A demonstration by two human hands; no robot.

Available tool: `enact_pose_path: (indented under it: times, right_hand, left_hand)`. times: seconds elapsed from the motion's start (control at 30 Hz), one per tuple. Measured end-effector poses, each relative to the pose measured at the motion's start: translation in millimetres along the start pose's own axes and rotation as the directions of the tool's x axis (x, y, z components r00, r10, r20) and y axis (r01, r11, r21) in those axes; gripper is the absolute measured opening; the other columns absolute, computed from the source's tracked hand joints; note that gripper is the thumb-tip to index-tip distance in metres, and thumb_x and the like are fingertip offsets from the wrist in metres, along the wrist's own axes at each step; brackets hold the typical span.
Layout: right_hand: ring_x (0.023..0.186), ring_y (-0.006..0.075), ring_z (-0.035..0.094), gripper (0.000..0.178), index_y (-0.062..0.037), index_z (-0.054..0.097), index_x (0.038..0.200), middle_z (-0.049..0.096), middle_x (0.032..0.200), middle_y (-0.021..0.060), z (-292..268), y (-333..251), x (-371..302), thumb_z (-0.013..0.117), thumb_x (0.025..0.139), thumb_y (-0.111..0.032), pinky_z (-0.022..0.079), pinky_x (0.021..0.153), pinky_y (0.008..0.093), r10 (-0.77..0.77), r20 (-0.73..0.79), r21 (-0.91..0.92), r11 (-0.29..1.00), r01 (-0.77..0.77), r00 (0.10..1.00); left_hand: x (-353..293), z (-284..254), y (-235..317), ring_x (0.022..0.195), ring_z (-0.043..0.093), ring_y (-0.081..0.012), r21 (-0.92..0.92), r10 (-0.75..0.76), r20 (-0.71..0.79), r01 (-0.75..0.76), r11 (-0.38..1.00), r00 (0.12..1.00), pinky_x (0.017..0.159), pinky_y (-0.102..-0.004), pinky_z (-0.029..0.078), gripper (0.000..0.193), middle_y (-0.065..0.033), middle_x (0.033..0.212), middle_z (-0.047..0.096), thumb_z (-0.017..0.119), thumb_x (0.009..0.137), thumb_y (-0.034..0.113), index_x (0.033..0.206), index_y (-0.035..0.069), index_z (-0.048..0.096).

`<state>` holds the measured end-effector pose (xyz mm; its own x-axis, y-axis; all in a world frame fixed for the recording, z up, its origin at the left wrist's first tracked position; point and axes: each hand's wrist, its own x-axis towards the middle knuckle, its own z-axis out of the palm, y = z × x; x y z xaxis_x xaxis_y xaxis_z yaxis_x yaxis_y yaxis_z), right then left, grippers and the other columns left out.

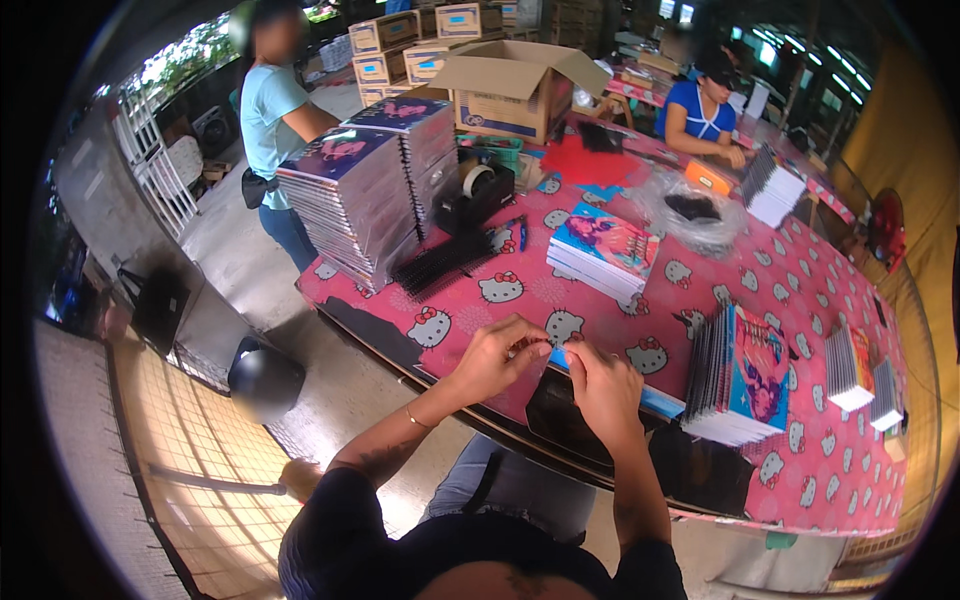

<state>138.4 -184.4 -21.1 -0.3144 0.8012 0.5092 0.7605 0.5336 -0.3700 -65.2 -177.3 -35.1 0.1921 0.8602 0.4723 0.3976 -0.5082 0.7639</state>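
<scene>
Blue strip (661,402) runs by 2 curled hands (497,356) (607,388); whether they grip anything, I cannot tell.

The left hand (500,355) and right hand (607,390) meet with bent fingers at a blue strip (661,403) along the near edge of a pink table (510,390). Books (752,380) sit to the right, a flat pile (605,245) lies ahead, and black coils (445,265) lie beside tall stacks (350,200). Beyond are an open carton (500,105) and two people
</scene>
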Motion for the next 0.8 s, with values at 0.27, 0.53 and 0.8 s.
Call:
enact_pose_path:
  times: [0.27,0.53,0.8]
  right_hand:
    - [0.070,0.0326,0.069,0.009,-0.0143,0.067,0.101,0.071,0.082,0.0091,-1,1,-1,0.063,0.096,-0.020,0.051,0.061,0.0443,-0.011,0.019,0.005,1.000,0.011,1.000]
    - [0.071,0.0334,0.069,0.011,-0.0151,0.068,0.103,0.072,0.084,0.0086,2,4,-3,0.063,0.095,-0.022,0.051,0.062,0.0463,-0.021,-0.021,-0.025,0.999,0.020,1.000]
    - [0.075,0.0336,0.069,0.011,-0.0155,0.068,0.101,0.072,0.088,0.0073,-2,-3,-2,0.063,0.096,-0.023,0.051,0.064,0.0470,-0.038,0.002,-0.043,0.998,0.038,0.999]
  left_hand:
    - [-4,3,-9,0.078,0.071,-0.0258,0.026,0.076,0.027,-0.076,0.997,0.997,0.069,-0.0361,0.055,0.015,-0.0140,0.091,0.070,0.074,0.091,0.008,0.102,-0.001,0.070]
    - [-11,17,-7,0.079,0.071,-0.0252,0.025,0.091,-0.060,-0.090,0.996,0.994,0.069,-0.0353,0.055,0.018,-0.0136,0.091,0.072,0.073,0.092,0.009,0.108,0.001,0.072]
    - [-21,33,-6,0.079,0.070,-0.0244,0.003,-0.009,-0.232,0.010,1.000,0.973,0.066,-0.0354,0.054,0.019,-0.0107,0.089,0.070,0.076,0.090,0.012,0.106,0.003,0.072]
